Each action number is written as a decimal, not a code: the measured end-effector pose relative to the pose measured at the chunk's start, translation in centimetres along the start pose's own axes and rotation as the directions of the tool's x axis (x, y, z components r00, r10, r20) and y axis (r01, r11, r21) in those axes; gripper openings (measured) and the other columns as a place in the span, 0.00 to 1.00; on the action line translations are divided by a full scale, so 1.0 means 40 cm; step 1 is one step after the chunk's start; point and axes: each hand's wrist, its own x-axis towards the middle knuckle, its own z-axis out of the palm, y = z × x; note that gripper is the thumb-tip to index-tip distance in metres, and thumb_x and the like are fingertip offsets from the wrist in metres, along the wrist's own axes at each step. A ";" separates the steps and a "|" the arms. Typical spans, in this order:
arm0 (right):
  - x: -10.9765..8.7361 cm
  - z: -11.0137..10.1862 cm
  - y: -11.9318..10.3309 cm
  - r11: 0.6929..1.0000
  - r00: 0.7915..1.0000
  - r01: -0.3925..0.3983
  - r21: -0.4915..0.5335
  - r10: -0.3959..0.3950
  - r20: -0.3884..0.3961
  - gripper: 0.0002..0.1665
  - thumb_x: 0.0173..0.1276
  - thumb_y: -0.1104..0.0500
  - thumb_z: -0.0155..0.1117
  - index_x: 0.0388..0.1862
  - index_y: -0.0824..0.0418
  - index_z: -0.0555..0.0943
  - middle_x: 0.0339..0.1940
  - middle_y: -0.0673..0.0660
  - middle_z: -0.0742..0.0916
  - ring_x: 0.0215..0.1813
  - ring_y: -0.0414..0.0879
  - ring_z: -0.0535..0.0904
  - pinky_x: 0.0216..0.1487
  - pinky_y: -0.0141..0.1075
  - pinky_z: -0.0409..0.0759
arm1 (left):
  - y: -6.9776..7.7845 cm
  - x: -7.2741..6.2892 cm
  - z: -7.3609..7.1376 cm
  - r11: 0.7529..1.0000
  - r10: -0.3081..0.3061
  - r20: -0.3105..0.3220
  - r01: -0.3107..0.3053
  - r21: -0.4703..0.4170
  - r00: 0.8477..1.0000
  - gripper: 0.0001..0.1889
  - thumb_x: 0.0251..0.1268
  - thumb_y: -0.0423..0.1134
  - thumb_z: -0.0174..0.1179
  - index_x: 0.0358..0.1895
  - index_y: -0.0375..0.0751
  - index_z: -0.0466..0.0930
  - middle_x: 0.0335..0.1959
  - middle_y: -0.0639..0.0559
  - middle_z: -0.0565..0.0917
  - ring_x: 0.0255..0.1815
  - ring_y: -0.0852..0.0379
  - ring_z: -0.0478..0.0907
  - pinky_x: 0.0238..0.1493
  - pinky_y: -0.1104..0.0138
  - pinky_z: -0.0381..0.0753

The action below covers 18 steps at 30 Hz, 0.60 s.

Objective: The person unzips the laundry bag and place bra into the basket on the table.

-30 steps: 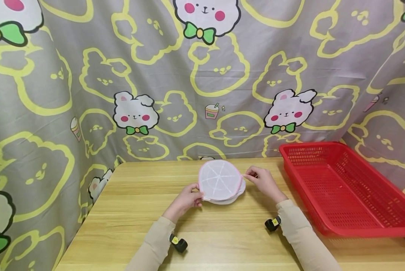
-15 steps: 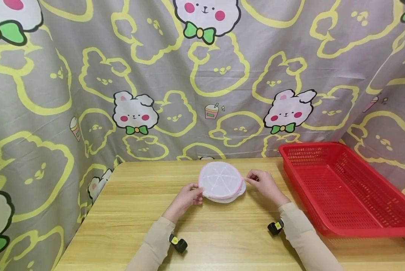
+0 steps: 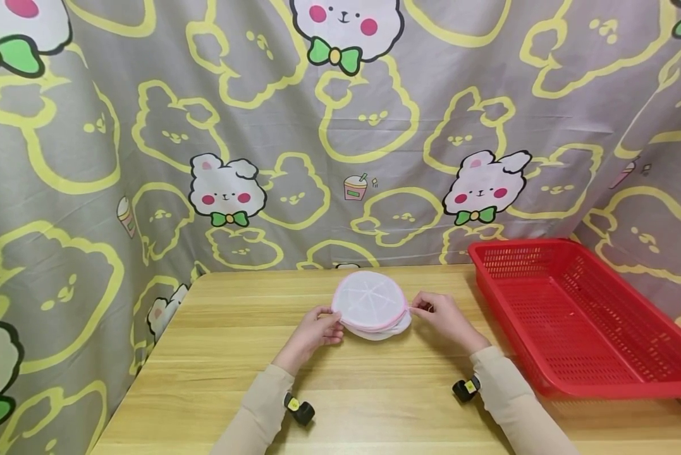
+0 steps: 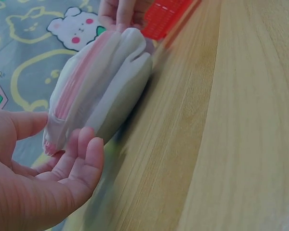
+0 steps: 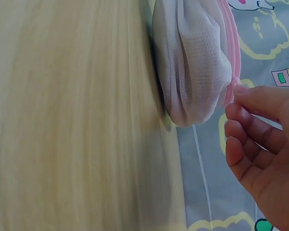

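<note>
A round white mesh laundry bag [image 3: 370, 298] with a pink rim and a spoked pattern on its top sits on the wooden table. Its pink zipper [image 5: 234, 45] runs around the side, and the soft body below bulges in folds. My left hand [image 3: 315, 332] grips the bag's left edge between thumb and fingers, near the zipper's end. On the other side, my right hand [image 3: 444, 318] pinches the zipper pull with thumb and index finger. The left wrist view shows the bag [image 4: 98, 79] side-on, with the other hand at its far end.
A red perforated plastic basket [image 3: 579, 316] stands at the right side of the table [image 3: 232, 354]. A grey curtain [image 3: 294, 126] with yellow outlines and white rabbits hangs behind and along both sides.
My right hand has shifted slightly toward me and to the right at the bag's rim. The bag's top has tilted a little flatter. The left hand keeps its hold, nearly unmoved.
</note>
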 end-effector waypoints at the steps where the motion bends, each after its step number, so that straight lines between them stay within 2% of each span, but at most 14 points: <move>1: -0.001 0.000 0.000 1.000 1.000 0.003 0.000 -0.003 0.003 0.03 0.63 0.60 0.69 0.30 0.55 0.82 0.27 0.53 0.86 0.30 0.35 0.74 0.33 0.28 0.76 | 0.000 0.000 0.000 1.000 -0.001 0.000 0.001 -0.004 1.000 0.20 0.72 0.39 0.54 0.58 0.30 0.64 0.34 0.45 0.81 0.28 0.58 0.81 0.37 0.66 0.85; 6: -0.005 -0.003 -0.009 1.000 1.000 -0.001 -0.005 0.001 0.019 0.03 0.63 0.60 0.69 0.31 0.55 0.82 0.27 0.50 0.86 0.30 0.35 0.75 0.34 0.27 0.77 | -0.002 0.002 -0.001 1.000 -0.010 -0.001 0.010 -0.011 1.000 0.22 0.72 0.40 0.54 0.60 0.30 0.62 0.33 0.46 0.81 0.28 0.59 0.80 0.37 0.66 0.85; 12: -0.005 0.000 -0.021 1.000 0.999 -0.002 0.008 0.002 0.045 0.03 0.64 0.60 0.68 0.31 0.55 0.83 0.28 0.52 0.86 0.31 0.35 0.75 0.35 0.28 0.76 | 0.000 0.003 -0.001 1.000 -0.019 -0.015 0.019 -0.016 1.000 0.24 0.73 0.42 0.54 0.62 0.31 0.60 0.33 0.47 0.80 0.29 0.59 0.80 0.37 0.67 0.85; 18: -0.008 0.010 -0.030 1.000 0.998 0.017 0.006 -0.017 0.065 0.03 0.63 0.59 0.69 0.30 0.52 0.82 0.28 0.46 0.84 0.32 0.35 0.75 0.35 0.28 0.76 | -0.001 0.004 0.001 1.000 -0.016 -0.021 0.015 -0.018 1.000 0.24 0.73 0.43 0.54 0.61 0.31 0.60 0.32 0.47 0.80 0.28 0.59 0.80 0.37 0.67 0.85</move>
